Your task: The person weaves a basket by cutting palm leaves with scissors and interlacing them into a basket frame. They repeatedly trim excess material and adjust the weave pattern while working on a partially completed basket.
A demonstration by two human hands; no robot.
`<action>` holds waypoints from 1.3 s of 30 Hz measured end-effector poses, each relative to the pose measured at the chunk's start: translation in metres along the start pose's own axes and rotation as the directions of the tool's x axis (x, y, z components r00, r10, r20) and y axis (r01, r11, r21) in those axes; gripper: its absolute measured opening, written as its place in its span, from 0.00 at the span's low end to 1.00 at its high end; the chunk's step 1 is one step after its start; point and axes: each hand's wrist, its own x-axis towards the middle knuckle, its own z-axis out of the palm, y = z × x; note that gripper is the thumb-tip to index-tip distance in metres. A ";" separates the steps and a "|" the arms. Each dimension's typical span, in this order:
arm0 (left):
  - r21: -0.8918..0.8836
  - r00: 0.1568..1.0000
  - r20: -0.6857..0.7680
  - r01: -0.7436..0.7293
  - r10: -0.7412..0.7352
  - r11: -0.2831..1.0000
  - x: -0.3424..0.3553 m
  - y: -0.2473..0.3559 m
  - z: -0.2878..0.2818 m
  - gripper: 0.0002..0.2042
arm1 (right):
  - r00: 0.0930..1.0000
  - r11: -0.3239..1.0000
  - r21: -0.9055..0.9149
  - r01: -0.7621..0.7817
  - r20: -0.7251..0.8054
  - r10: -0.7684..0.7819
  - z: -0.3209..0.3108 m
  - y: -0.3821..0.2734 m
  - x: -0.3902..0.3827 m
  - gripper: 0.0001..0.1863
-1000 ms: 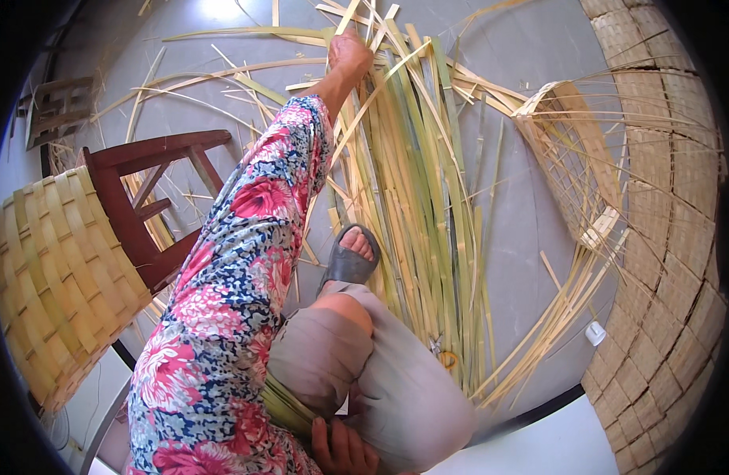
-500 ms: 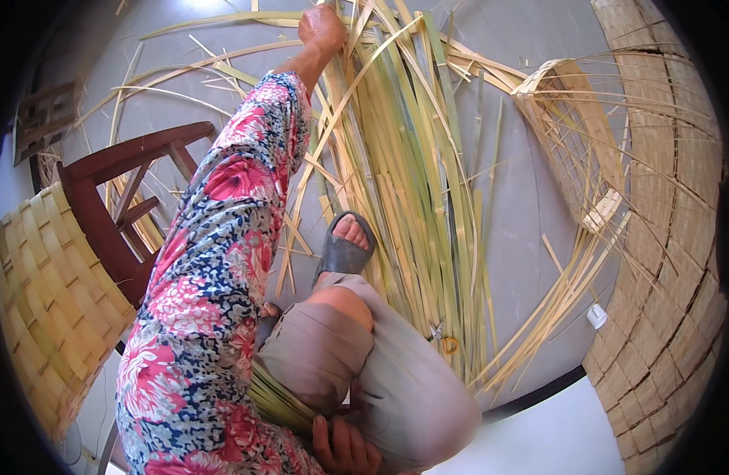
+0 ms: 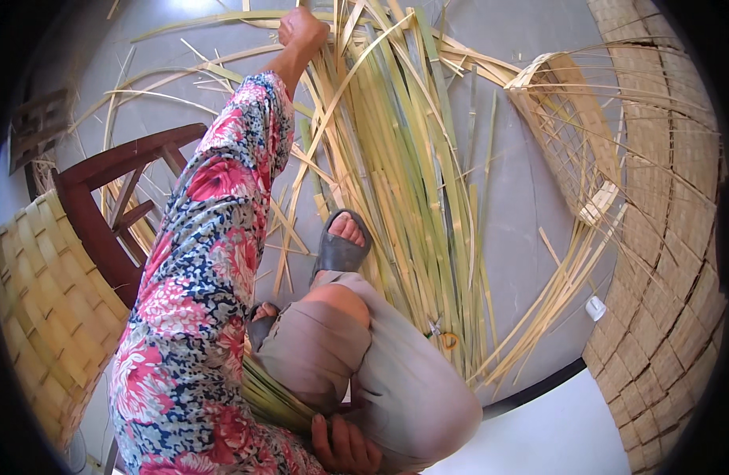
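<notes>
My left arm, in a floral sleeve, reaches far forward over the floor. Its hand, my left hand, is closed in a fist beside the far ends of a long pile of bamboo strips; what the fingers grip is hidden. Low in the view, my right hand lies against my trousered thigh with its fingers curled. A bundle of thin green strips runs from under my sleeve into this hand. Scissors with orange handles lie on the near end of the pile.
On the right lie an unfinished woven basket with loose strip ends and a large woven mat. To the left stand a dark red wooden chair and a woven basket. A small white object sits by the mat.
My left hand and sleeve have moved slightly to the left at the far end of the strips. My right hand stays on the green bundle.
</notes>
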 end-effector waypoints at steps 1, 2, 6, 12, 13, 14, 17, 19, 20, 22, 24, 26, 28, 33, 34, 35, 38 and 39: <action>-0.032 0.998 -0.030 0.046 -0.047 0.998 -0.009 -0.001 -0.009 0.14 | 1.000 1.000 -0.011 0.025 0.008 -0.025 0.001 0.005 -0.001 0.26; -0.134 1.000 -0.006 -0.003 0.002 0.991 -0.020 0.011 -0.008 0.14 | 1.000 1.000 -0.005 0.008 0.017 -0.008 0.001 -0.002 -0.002 0.26; -0.508 0.999 -0.023 0.014 -0.030 0.861 -0.020 -0.007 -0.015 0.10 | 0.997 0.997 0.039 0.069 0.037 -0.071 -0.008 0.003 -0.006 0.27; -0.819 0.842 0.365 0.086 0.398 0.568 -0.059 0.010 -0.050 0.05 | 0.977 0.949 0.233 0.211 -0.025 -0.211 0.029 0.005 -0.024 0.35; -0.839 0.784 0.492 0.311 0.379 0.447 -0.080 0.014 -0.062 0.04 | 0.955 0.958 0.091 0.271 -0.152 -0.256 0.034 0.008 -0.024 0.29; -0.794 0.686 0.608 0.523 0.399 0.311 -0.111 0.022 -0.072 0.04 | 0.915 0.954 -0.060 0.292 -0.272 -0.298 0.036 0.007 -0.013 0.24; -0.783 0.638 0.603 0.589 0.479 0.202 -0.216 0.037 -0.130 0.02 | 0.809 0.918 -0.220 0.330 -0.435 -0.395 0.033 0.007 -0.008 0.20; -0.847 0.598 0.518 0.457 0.612 0.270 -0.266 0.032 -0.173 0.02 | 0.759 0.893 -0.241 0.381 -0.470 -0.451 0.037 0.004 -0.018 0.20; -0.864 0.562 0.494 0.402 0.663 0.303 -0.285 0.028 -0.191 0.02 | 0.736 0.878 -0.248 0.409 -0.478 -0.479 0.039 0.002 -0.022 0.20; -0.893 0.506 0.448 0.290 0.737 0.344 -0.324 0.019 -0.230 0.03 | 0.694 0.854 -0.224 0.470 -0.504 -0.514 0.048 -0.008 -0.025 0.21; -0.936 0.465 0.350 0.140 0.814 0.322 -0.357 0.008 -0.273 0.04 | 0.661 0.824 -0.198 0.531 -0.511 -0.549 0.050 -0.017 -0.029 0.21; -0.948 0.448 0.276 -0.020 0.851 0.318 -0.390 -0.011 -0.323 0.05 | 0.605 0.778 -0.190 0.599 -0.529 -0.595 0.046 -0.029 -0.032 0.22; -0.928 0.455 0.257 -0.130 0.853 0.349 -0.410 -0.039 -0.364 0.05 | 0.603 0.766 -0.156 0.624 -0.527 -0.599 0.055 -0.048 -0.020 0.24; -0.858 0.548 -0.091 -0.467 0.831 0.213 -0.457 -0.136 -0.431 0.02 | 0.618 0.745 -0.259 0.615 -0.428 -0.660 0.084 -0.088 -0.014 0.29; -0.833 0.539 -0.139 -0.518 0.831 0.197 -0.457 -0.157 -0.436 0.02 | 0.612 0.744 -0.258 0.617 -0.437 -0.659 0.084 -0.096 -0.014 0.30; -0.782 0.538 -0.237 -0.600 0.809 0.170 -0.413 -0.202 -0.435 0.02 | 0.578 0.727 -0.305 0.615 -0.453 -0.679 0.086 -0.122 0.036 0.30; -0.685 0.584 -0.295 -0.681 0.756 0.259 -0.414 -0.267 -0.436 0.01 | 0.525 0.697 -0.343 0.629 -0.474 -0.707 0.077 -0.129 0.035 0.27; -0.748 0.640 -0.307 -0.620 0.705 0.236 -0.412 -0.290 -0.435 0.03 | 0.489 0.677 -0.367 0.638 -0.487 -0.724 0.076 -0.132 0.034 0.26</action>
